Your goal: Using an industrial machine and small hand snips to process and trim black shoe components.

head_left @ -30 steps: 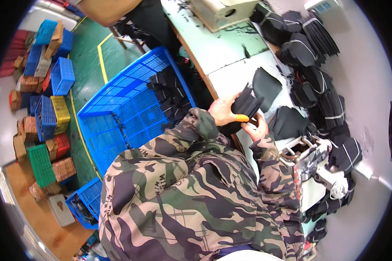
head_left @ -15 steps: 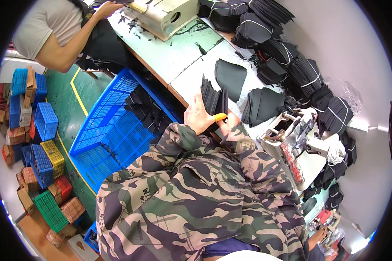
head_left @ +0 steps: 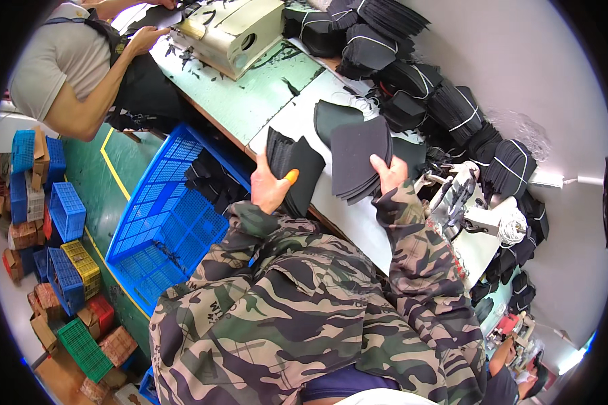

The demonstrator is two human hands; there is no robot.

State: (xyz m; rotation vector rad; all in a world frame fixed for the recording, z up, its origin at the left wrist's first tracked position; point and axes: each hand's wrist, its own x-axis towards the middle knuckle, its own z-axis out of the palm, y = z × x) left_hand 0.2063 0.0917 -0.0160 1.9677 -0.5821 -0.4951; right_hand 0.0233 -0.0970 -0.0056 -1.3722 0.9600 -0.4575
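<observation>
My left hand (head_left: 269,189), its thumb in an orange finger cot, is closed around a stack of black fabric pieces (head_left: 302,172) fanned at the top edge. Over the white tabletop to its right, my right hand (head_left: 390,175) grips a second stack of dark fabric pieces (head_left: 359,154), thumb on top and the other fingers mostly hidden. The two stacks are apart. Behind the right stack lies another dark fabric pile (head_left: 327,116), partly covered. A further dark pile (head_left: 412,152) shows beyond my right hand.
A sewing machine (head_left: 476,216) with a white thread cone (head_left: 512,226) stands at right. Tied black bundles (head_left: 452,111) line the wall. A big blue crate (head_left: 165,223) stands at left, below the table edge. A co-worker (head_left: 67,81) handles dark material by a cream machine (head_left: 233,34).
My hands have moved apart: the single bunch of pieces between them is now two stacks, one in each hand. The right hand has come up and to the right. The view has shifted slightly.
</observation>
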